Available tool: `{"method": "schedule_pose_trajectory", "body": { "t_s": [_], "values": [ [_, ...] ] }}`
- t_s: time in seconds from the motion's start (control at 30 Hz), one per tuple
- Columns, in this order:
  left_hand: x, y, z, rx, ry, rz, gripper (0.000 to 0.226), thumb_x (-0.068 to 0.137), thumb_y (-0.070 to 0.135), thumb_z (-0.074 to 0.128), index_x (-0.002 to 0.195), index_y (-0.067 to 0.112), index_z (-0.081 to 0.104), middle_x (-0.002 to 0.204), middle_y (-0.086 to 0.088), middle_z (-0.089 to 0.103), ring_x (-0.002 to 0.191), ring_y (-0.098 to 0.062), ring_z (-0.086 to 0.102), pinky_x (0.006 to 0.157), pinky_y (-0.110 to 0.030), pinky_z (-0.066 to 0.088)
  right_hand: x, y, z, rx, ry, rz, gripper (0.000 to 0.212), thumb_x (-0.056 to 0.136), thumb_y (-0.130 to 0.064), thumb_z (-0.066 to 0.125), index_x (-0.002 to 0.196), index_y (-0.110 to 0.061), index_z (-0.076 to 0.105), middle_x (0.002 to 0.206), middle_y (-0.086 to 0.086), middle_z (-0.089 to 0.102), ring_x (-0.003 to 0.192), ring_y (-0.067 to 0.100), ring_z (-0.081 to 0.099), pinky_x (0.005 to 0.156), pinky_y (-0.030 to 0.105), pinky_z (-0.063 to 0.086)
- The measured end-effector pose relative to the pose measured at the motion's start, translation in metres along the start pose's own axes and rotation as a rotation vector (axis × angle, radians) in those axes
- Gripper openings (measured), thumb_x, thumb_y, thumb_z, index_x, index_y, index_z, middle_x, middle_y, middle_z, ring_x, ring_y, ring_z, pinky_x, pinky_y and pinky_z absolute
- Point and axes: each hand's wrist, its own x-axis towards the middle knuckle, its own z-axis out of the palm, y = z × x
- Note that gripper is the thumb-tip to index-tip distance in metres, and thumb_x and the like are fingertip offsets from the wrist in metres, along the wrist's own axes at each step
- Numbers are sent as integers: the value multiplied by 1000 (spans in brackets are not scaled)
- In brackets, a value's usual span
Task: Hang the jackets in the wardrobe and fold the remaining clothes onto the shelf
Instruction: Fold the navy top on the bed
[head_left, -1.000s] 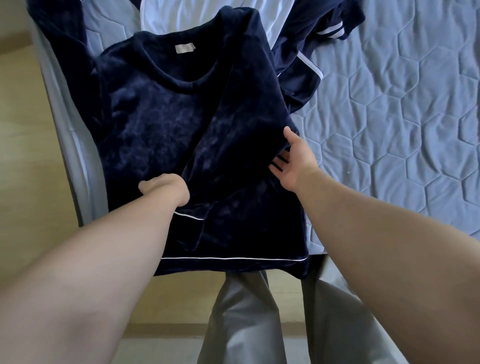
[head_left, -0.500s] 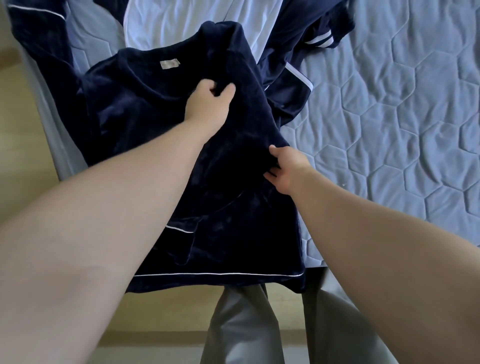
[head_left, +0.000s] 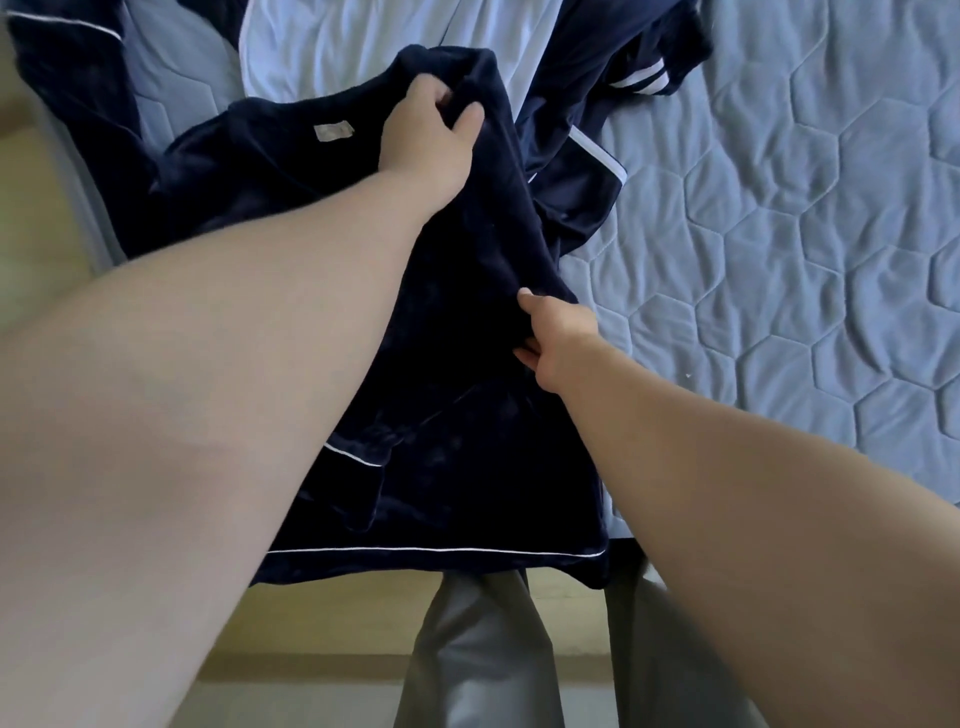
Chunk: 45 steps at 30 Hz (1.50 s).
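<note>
A dark navy velvet top (head_left: 467, 415) with thin white piping lies on the bed corner, its hem hanging over the near edge. My left hand (head_left: 431, 135) grips a bunched fold of the top near its right shoulder, beside the neck label (head_left: 332, 131). My right hand (head_left: 556, 338) pinches the top's right side edge at mid-height, fingers tucked under the cloth.
A blue quilted bed cover (head_left: 779, 234) stretches to the right. A light blue garment (head_left: 363, 47) and another navy garment with white stripes (head_left: 597, 104) lie behind the top. A navy sleeve (head_left: 67, 67) lies at far left. Wooden floor (head_left: 41, 218) and my grey trousers (head_left: 483, 649) are below.
My left hand moved from the lower left of the top up to its right shoulder and took hold of a fold. My right hand stayed at the side edge and closed on it.
</note>
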Motion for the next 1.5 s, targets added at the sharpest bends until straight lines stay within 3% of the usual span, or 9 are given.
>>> {"method": "schedule_pose_trajectory", "body": {
  "t_s": [0.1,0.2,0.33,0.63,0.87,1.0,1.13,1.3,1.5],
  "values": [
    [-32,-36,-4,30,81,-6,38,93,55,56,112,22,53,108,8,58,87,-5,57,73,-15,43,-3,2,-2,7,8,-21,43,87,-39,78,121,-20,61,114,1,70,101,22,69,88,38,60],
    [-78,-96,-10,120,81,-136,41,96,53,52,122,21,55,121,5,56,107,-16,58,95,-38,49,-9,10,2,22,-49,-53,57,80,-44,83,128,-27,58,120,-4,68,109,20,65,96,41,55],
    [-138,-176,-24,249,34,-430,42,92,40,51,130,23,55,133,1,57,119,-25,56,102,-48,41,-14,35,16,-116,-74,-73,96,74,-25,88,151,-25,31,134,1,60,117,25,61,104,43,49],
    [-204,-274,-42,169,-95,-922,60,79,47,47,132,20,55,125,-9,60,105,-35,59,91,-47,51,-22,129,57,-470,-118,123,35,88,-19,76,121,-12,65,118,4,68,99,20,67,82,38,51],
    [-197,-292,-65,185,-256,-517,41,81,62,65,81,22,58,82,4,63,77,-19,62,55,-30,37,-41,206,101,-550,-264,257,35,85,-26,79,117,-17,65,116,3,68,107,23,64,90,42,53],
    [-188,-296,-100,81,-362,-482,54,66,78,70,79,26,69,79,7,68,76,-12,64,62,-30,46,-51,239,130,-350,-326,275,28,91,-15,75,116,-11,64,118,9,69,110,28,66,94,45,57],
    [-186,-312,-127,-7,-509,-623,44,51,55,79,84,26,76,98,5,70,94,-19,64,72,-32,49,-58,256,148,-321,-360,289,22,95,-14,70,114,-6,63,106,14,75,92,30,76,77,39,62],
    [-196,-348,-128,101,-360,-594,22,66,34,83,77,16,73,77,-1,73,75,-21,70,64,-27,53,-52,267,164,-713,-218,279,35,101,-47,56,110,-13,57,83,7,77,67,23,76,43,22,47],
    [-224,-367,-97,139,-314,-560,32,86,44,67,86,14,56,86,1,66,75,-20,65,63,-31,47,-35,265,170,-1221,-19,87,66,91,-74,41,107,-13,59,79,7,73,58,26,69,54,28,53]
  ]
}}
